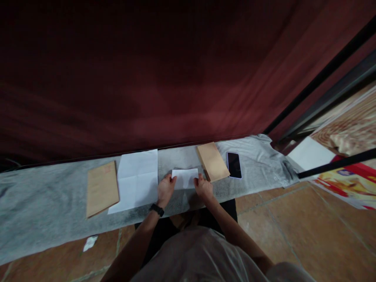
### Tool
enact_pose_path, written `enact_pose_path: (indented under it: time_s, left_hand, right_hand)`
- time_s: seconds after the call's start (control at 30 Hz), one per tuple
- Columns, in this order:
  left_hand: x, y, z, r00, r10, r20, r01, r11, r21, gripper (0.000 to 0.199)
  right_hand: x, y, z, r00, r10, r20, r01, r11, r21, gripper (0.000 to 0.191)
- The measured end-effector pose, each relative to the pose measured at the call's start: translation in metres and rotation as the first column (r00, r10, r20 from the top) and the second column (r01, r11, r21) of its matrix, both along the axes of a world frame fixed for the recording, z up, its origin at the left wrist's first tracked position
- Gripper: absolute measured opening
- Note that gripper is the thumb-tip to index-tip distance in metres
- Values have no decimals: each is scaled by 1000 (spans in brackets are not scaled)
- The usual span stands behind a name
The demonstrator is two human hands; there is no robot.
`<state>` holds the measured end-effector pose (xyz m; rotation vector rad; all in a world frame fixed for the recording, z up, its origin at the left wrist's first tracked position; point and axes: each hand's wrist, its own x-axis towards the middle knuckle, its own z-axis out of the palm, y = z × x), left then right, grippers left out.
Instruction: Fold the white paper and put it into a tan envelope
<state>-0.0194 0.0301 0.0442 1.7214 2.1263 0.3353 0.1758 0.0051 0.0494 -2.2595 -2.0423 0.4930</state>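
Between my two hands is a folded sheet of white paper [185, 180], held just over the grey cloth. My left hand [166, 189] pinches its left edge, and a dark watch is on that wrist. The right edge is gripped by my right hand [203, 188], thumb and fingers closed on it. Left of my left hand lies a larger white sheet [137, 180] with fold creases. A brown envelope [102, 188] rests partly over that sheet's left side. Close beyond my right hand sits a stack of brown envelopes [214, 160].
A phone [234, 165] lies right of the envelope stack. The grey cloth [55, 199] covers a long narrow surface against a dark red curtain [164, 86]. Black metal bars [320, 78] and a colourful printed box [349, 180] stand at right. A paper scrap [90, 243] lies on the tiled floor.
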Motion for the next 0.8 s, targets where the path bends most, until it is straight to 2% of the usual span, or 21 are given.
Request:
enact_pose_path:
  time_s: [0.2,0.43,0.57,0.7,0.8]
  left_hand:
    - [6,-2,5,991,-7,-136,5,1000,-16,32]
    - [11,-4,6,975,-22,-222,29,999,25,37]
    - [10,-2,4,974,-36,-223,41,999,15,38]
    - [10,-2,4,969,-62,-239,63,998,-4,42]
    - [12,-2,3,965,-68,-254,69,998,-5,42]
  right_hand:
    - [-6,1,-8,1000,-3,22,2,999,36,37]
    - [-6,-2,-18,1000,-1,5,-1,972,234,52]
    - [-6,-2,-19,992,129,-12,-118,939,323,50]
    - [-11,-6,-25,939,342,-41,-297,863,408,50]
    - [-16,-10,-35,923,384,-43,-330,842,427,51]
